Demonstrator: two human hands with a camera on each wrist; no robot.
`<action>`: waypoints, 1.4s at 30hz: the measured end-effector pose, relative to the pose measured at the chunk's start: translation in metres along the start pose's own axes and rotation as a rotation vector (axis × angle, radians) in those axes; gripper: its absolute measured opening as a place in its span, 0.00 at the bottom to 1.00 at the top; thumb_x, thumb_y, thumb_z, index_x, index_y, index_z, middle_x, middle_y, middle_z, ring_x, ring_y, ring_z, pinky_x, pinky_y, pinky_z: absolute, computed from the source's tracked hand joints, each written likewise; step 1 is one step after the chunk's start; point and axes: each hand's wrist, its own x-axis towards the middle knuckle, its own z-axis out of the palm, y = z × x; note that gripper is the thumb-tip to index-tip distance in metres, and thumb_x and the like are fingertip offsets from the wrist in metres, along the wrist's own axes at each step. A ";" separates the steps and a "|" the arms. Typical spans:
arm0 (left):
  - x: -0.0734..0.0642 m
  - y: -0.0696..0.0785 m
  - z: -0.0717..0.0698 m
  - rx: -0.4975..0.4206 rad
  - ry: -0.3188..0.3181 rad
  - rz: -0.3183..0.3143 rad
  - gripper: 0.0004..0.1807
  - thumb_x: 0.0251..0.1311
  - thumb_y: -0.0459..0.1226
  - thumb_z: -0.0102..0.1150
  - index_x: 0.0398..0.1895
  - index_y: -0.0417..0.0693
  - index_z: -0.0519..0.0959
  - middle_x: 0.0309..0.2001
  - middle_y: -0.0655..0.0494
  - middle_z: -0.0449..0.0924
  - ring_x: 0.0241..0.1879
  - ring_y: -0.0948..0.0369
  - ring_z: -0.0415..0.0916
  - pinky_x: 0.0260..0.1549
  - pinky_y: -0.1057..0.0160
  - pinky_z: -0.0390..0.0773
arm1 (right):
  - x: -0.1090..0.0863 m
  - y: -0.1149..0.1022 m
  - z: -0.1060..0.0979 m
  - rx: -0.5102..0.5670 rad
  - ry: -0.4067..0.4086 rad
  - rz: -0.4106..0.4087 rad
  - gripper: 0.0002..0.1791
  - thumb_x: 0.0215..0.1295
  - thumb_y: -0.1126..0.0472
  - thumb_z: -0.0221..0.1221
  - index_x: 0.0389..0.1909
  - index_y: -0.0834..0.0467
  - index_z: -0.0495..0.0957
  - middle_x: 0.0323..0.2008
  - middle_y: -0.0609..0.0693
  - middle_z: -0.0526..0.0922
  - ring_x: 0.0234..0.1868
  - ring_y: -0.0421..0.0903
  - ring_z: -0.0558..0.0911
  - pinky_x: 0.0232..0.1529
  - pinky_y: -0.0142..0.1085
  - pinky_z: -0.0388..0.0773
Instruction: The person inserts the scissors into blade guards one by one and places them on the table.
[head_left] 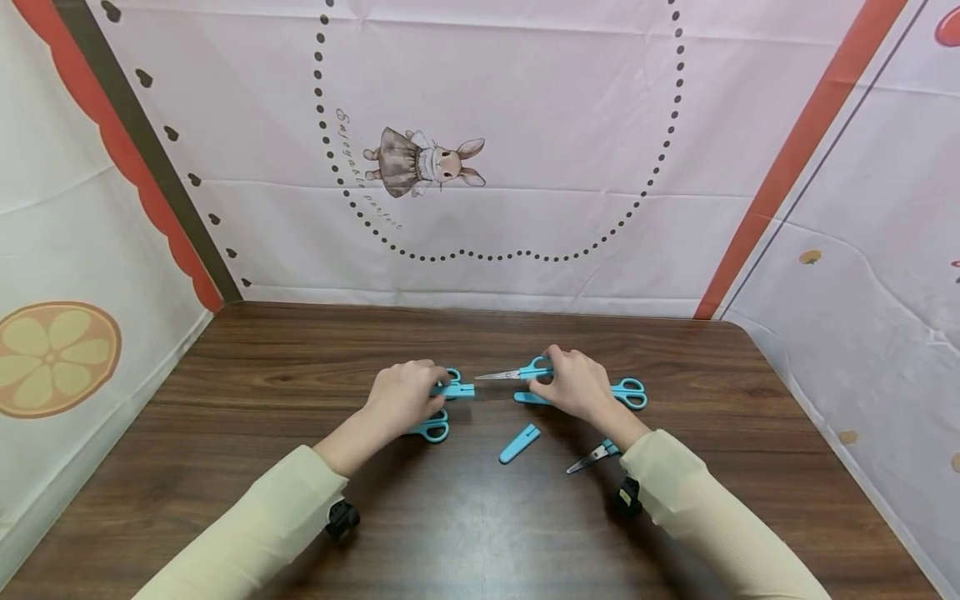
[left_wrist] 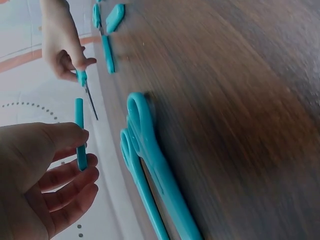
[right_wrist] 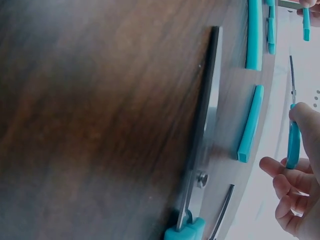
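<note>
My left hand (head_left: 405,393) pinches a loose blue blade cover (head_left: 463,391) between thumb and fingers, raised above the table in the left wrist view. Facing it, my right hand (head_left: 577,385) holds small scissors (head_left: 534,371) by their blue handle, bare blades pointing left toward the cover. The scissor tips and the cover are apart. Two blue-handled scissors lie beside my left hand, the nearer scissors (left_wrist: 162,170) sheathed and the farther scissors (left_wrist: 140,177) alongside. Beneath my right hand another blue cover (head_left: 529,398) lies on the table, partly hidden.
A loose blue cover (head_left: 519,444) rests mid-table. Bare-bladed scissors (head_left: 596,456) lie partly under my right forearm. Another scissors' blue handle (head_left: 630,392) shows right of my right hand; its blade (right_wrist: 223,210) appears in the right wrist view. Printed cloth (head_left: 570,108) surrounds the wooden table (head_left: 465,533).
</note>
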 end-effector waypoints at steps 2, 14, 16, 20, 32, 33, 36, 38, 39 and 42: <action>0.000 -0.003 0.001 0.000 0.008 -0.005 0.08 0.51 0.41 0.65 0.36 0.55 0.82 0.31 0.60 0.79 0.15 0.66 0.65 0.08 0.69 0.59 | -0.001 -0.001 -0.001 0.003 0.004 0.001 0.25 0.54 0.44 0.59 0.47 0.57 0.75 0.12 0.44 0.67 0.13 0.39 0.66 0.10 0.32 0.60; 0.003 -0.017 0.009 -0.034 0.052 -0.036 0.09 0.50 0.40 0.65 0.36 0.53 0.82 0.32 0.60 0.80 0.22 0.61 0.74 0.13 0.63 0.67 | -0.005 -0.006 0.000 0.016 0.018 0.004 0.25 0.53 0.42 0.59 0.46 0.55 0.75 0.15 0.43 0.69 0.14 0.38 0.67 0.12 0.32 0.61; 0.003 -0.019 0.010 -0.032 0.049 -0.042 0.08 0.50 0.40 0.65 0.36 0.53 0.82 0.32 0.60 0.80 0.23 0.61 0.75 0.14 0.63 0.68 | -0.005 -0.007 0.000 0.016 0.022 0.003 0.25 0.53 0.42 0.59 0.46 0.55 0.75 0.15 0.43 0.68 0.14 0.38 0.67 0.12 0.32 0.61; 0.004 -0.021 0.012 -0.033 0.031 -0.061 0.09 0.50 0.41 0.65 0.36 0.54 0.81 0.33 0.60 0.80 0.25 0.60 0.76 0.15 0.62 0.70 | -0.007 -0.010 0.000 0.026 0.019 -0.014 0.24 0.53 0.42 0.60 0.46 0.55 0.75 0.14 0.44 0.67 0.13 0.39 0.65 0.11 0.32 0.58; 0.003 -0.022 0.012 -0.061 0.026 -0.051 0.09 0.50 0.41 0.66 0.36 0.53 0.82 0.33 0.58 0.81 0.27 0.58 0.78 0.18 0.59 0.72 | -0.010 -0.015 0.002 0.019 0.028 -0.028 0.24 0.53 0.43 0.60 0.45 0.55 0.75 0.12 0.44 0.65 0.12 0.39 0.63 0.11 0.31 0.54; 0.003 -0.022 0.012 -0.062 0.022 -0.050 0.09 0.50 0.41 0.66 0.36 0.53 0.82 0.33 0.58 0.81 0.28 0.58 0.78 0.18 0.59 0.72 | -0.009 -0.015 0.003 0.017 0.027 -0.026 0.24 0.53 0.43 0.60 0.45 0.55 0.75 0.12 0.44 0.65 0.12 0.39 0.62 0.11 0.31 0.54; 0.003 -0.023 0.012 -0.063 0.014 -0.047 0.09 0.50 0.41 0.65 0.36 0.53 0.82 0.34 0.59 0.81 0.29 0.59 0.79 0.19 0.59 0.73 | -0.010 -0.015 0.003 0.014 0.028 -0.024 0.25 0.53 0.43 0.60 0.45 0.55 0.75 0.12 0.44 0.64 0.12 0.39 0.62 0.11 0.31 0.54; 0.003 -0.023 0.011 -0.064 0.010 -0.046 0.09 0.50 0.41 0.65 0.36 0.54 0.82 0.34 0.59 0.82 0.30 0.59 0.79 0.20 0.59 0.74 | -0.010 -0.015 0.003 0.015 0.028 -0.025 0.25 0.53 0.43 0.60 0.45 0.56 0.75 0.12 0.44 0.65 0.12 0.39 0.62 0.11 0.31 0.54; 0.003 -0.023 0.011 -0.065 0.009 -0.047 0.09 0.50 0.41 0.65 0.36 0.54 0.82 0.34 0.59 0.82 0.30 0.59 0.79 0.19 0.59 0.74 | -0.010 -0.015 0.003 0.016 0.028 -0.026 0.24 0.53 0.43 0.60 0.45 0.56 0.75 0.12 0.44 0.65 0.12 0.39 0.63 0.11 0.31 0.54; 0.003 -0.023 0.011 -0.068 0.005 -0.047 0.08 0.51 0.41 0.65 0.35 0.54 0.81 0.34 0.59 0.82 0.29 0.59 0.79 0.18 0.60 0.73 | -0.010 -0.014 0.003 0.018 0.027 -0.026 0.24 0.53 0.43 0.60 0.45 0.56 0.75 0.12 0.44 0.65 0.12 0.40 0.62 0.11 0.31 0.54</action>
